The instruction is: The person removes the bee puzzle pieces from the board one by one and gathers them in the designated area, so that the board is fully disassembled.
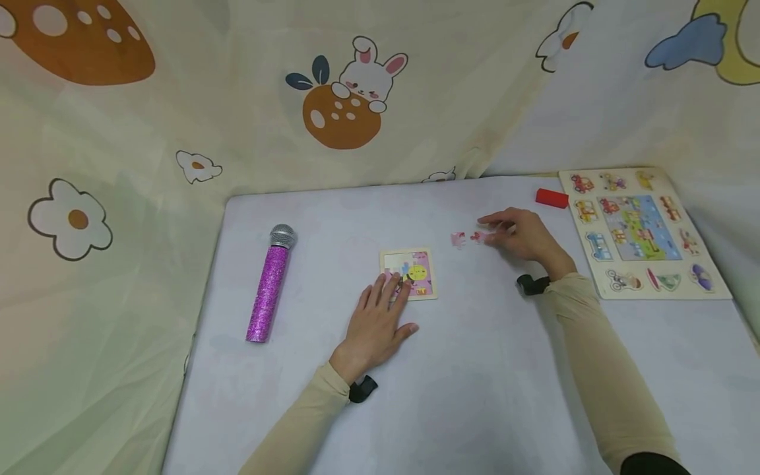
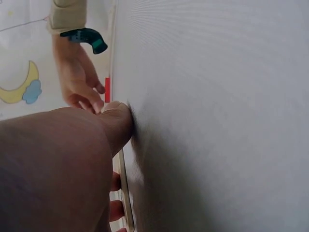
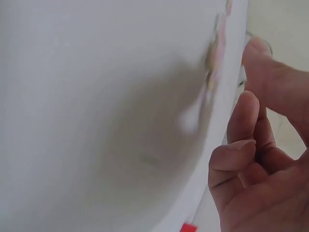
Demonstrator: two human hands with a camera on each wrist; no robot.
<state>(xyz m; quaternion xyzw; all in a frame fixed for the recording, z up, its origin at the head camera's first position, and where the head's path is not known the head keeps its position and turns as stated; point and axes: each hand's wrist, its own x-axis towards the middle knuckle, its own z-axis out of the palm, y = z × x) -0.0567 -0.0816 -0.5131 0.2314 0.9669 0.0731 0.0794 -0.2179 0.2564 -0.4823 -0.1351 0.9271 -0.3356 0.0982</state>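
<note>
A small square jigsaw puzzle in a pale frame lies near the middle of the table, with a yellow round figure on pink. My left hand rests on it with straight, spread fingers. In the left wrist view, its fingertips reach over the frame's edge. Two loose pink jigsaw pieces lie right of the puzzle. My right hand is beside the right-hand piece, fingers loosely bent. The right wrist view shows the right hand's thumb apart from the fingers, nothing between them.
A purple glitter microphone lies at the left. At the back right are a red block and a large picture puzzle board. A printed cloth hangs behind the white table.
</note>
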